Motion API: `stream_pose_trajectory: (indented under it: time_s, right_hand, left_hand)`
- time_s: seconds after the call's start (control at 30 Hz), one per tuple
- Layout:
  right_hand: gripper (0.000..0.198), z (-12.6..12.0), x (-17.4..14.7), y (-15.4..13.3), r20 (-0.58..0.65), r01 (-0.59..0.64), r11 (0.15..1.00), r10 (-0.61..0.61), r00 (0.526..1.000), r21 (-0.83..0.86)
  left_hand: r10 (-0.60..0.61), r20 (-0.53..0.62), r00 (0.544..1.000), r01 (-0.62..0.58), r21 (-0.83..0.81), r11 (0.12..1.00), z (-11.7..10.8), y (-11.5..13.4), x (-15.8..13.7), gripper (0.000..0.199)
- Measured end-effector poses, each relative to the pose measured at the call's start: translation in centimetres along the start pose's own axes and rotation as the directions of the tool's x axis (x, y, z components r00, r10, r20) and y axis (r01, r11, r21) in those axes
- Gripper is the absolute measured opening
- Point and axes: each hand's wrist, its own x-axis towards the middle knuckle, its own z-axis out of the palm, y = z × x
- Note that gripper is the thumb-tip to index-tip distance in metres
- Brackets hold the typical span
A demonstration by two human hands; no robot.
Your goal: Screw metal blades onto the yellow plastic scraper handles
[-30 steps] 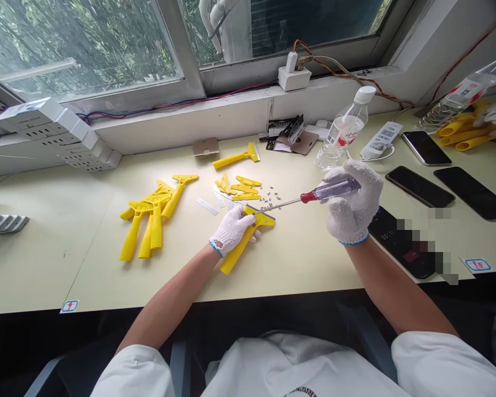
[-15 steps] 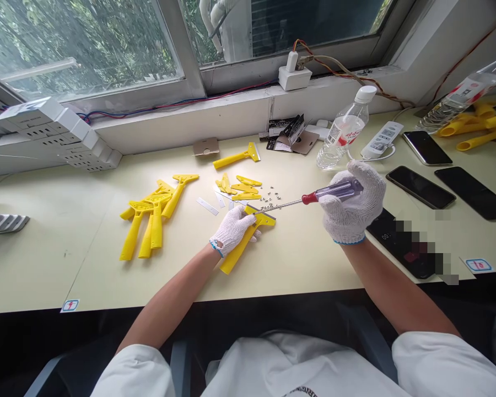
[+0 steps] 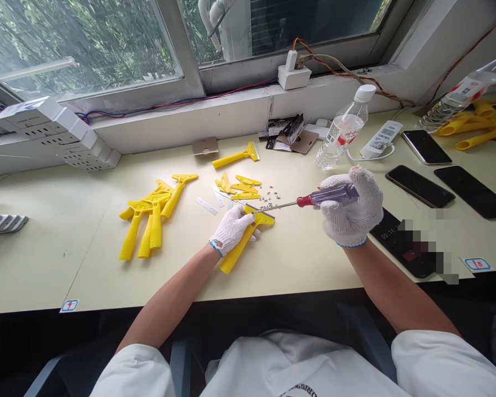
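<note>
My gloved left hand (image 3: 233,228) is closed on a yellow scraper (image 3: 240,251), holding its head up off the handle's lower end near the table's front. In my gloved right hand (image 3: 352,212) is a screwdriver (image 3: 328,196) with a clear purple handle and red collar. Its shaft points left, and the tip meets the scraper's head beside my left thumb. Just beyond lie small screws (image 3: 268,196), loose yellow scraper plates (image 3: 246,188) and flat metal blades (image 3: 207,205). The contact at the screwdriver tip is too small to make out.
Several yellow scrapers (image 3: 151,220) are piled at left, with another scraper (image 3: 236,156) farther back. A water bottle (image 3: 342,129), a power strip (image 3: 381,139) and several phones (image 3: 420,186) stand or lie to the right. White boxes (image 3: 60,132) lean by the window.
My right hand has shifted slightly left and its fingers have changed position around the screwdriver handle. The left hand and the scraper have stayed nearly still.
</note>
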Motion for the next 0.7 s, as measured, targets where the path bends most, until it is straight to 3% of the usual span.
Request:
stream_pose_trajectory:
  time_s: [0.17,0.43,0.7]
  right_hand:
    - [0.066,-1.0,-0.4,0.8,-0.005,0.085,0.987,-0.087,0.996,-0.135]
    - [0.066,-0.4,0.5,-0.4,0.079,0.044,0.999,-0.043,0.996,-0.011]
    - [0.073,-0.4,-0.2,-0.3,0.006,0.039,0.991,-0.038,0.999,-0.128]
  left_hand:
    - [0.009,-0.007,1.000,-0.009,-0.004,1.000,0.1,0.0,0.0,0.022]
    - [-0.017,-0.024,1.000,0.016,-0.016,1.000,0.2,0.1,0.0,0.024]
    - [-0.006,-0.024,1.000,0.006,0.000,1.000,0.2,0.1,-0.1,0.022]
